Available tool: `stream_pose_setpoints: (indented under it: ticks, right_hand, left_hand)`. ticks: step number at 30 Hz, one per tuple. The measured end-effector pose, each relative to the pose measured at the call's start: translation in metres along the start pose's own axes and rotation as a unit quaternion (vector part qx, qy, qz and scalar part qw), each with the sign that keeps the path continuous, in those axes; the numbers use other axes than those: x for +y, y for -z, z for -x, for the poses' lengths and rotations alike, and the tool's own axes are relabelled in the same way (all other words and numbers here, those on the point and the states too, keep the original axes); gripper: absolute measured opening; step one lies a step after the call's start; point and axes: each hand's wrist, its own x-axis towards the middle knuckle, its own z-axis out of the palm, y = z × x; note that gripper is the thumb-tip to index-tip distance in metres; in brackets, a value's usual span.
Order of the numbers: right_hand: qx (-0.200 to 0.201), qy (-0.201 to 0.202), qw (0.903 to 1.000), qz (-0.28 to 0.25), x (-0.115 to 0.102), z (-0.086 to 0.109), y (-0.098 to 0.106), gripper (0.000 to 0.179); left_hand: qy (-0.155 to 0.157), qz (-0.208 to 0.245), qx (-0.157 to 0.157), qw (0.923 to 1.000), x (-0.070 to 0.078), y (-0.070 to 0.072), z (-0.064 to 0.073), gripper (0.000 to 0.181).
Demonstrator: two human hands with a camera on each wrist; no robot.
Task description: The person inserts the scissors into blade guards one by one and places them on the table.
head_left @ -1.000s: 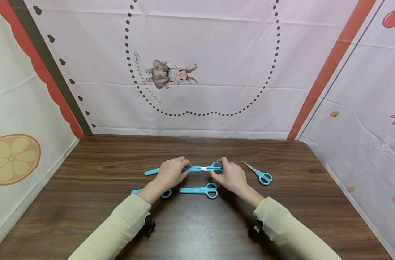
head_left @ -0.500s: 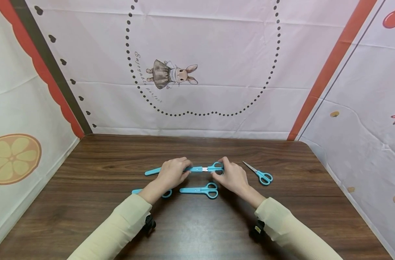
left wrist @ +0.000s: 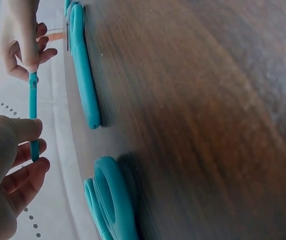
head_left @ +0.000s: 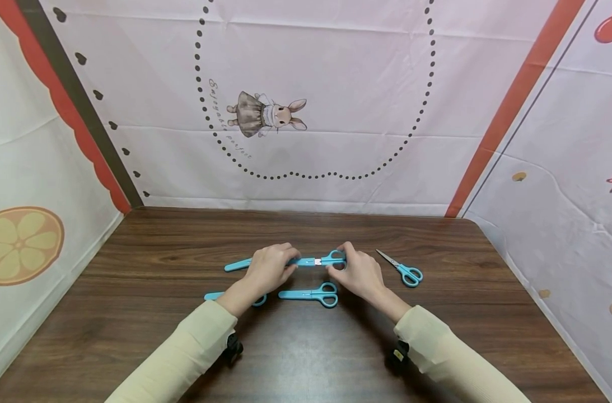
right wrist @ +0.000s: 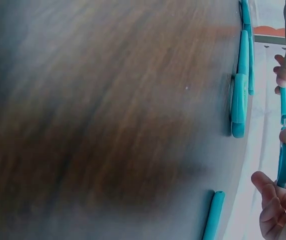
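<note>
My left hand (head_left: 267, 270) pinches a light-blue sheath (head_left: 306, 262) between thumb and fingers. With my right hand (head_left: 360, 273) I grip the handle loops of blue-handled scissors (head_left: 328, 261). Their blades run into the sheath, with a short shiny strip still bare between sheath mouth and handles. In the left wrist view the sheath (left wrist: 33, 102) hangs clear of the table, its closed end just past my left fingers. Nearer me lie sheathed scissors (head_left: 308, 295), flat, handles to the right. Another sheathed pair (head_left: 213, 296) is partly hidden under my left wrist.
Uncovered scissors (head_left: 404, 271) lie to the right of my right hand, tip pointing to the back left. A loose blue sheath (head_left: 237, 265) lies left of my left hand. The wooden table (head_left: 306, 347) meets a printed cloth wall (head_left: 336, 157) at the back.
The sheath mouth has crept slightly right toward the handles, and the bare strip of blade looks a little shorter. Both hands keep their grips; the scissors on the table stay put.
</note>
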Motion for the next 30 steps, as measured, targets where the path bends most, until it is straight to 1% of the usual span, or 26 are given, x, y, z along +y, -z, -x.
stream_pose_setpoints:
  ticks: [6,11,19,26,30]
  right_hand:
    - [0.004,-0.008,1.0000,0.004,-0.0015,0.0003,-0.0032,0.044]
    - [0.018,0.009,0.9998,0.003,-0.0038,-0.0006,-0.0044,0.044]
    - [0.009,0.002,1.0000,0.002,-0.0054,-0.0013,-0.0032,0.044]
    - [0.025,0.007,0.9996,0.004,-0.0058,-0.0002,-0.0027,0.044]
    - [0.026,0.005,0.9996,0.004,-0.0057,0.0002,-0.0029,0.044]
  left_hand:
    - [0.002,0.002,0.003,1.0000,0.0002,-0.0004,0.0004,0.014]
    - [0.006,-0.001,0.012,0.9999,-0.0005,0.0000,0.0017,0.015]
    - [0.007,-0.001,0.017,0.9998,0.0014,-0.0002,0.0018,0.016]
    - [0.005,0.008,0.037,0.9993,0.0030,-0.0035,0.0007,0.017]
    - [0.005,0.007,0.043,0.9990,0.0038,-0.0056,0.0000,0.017]
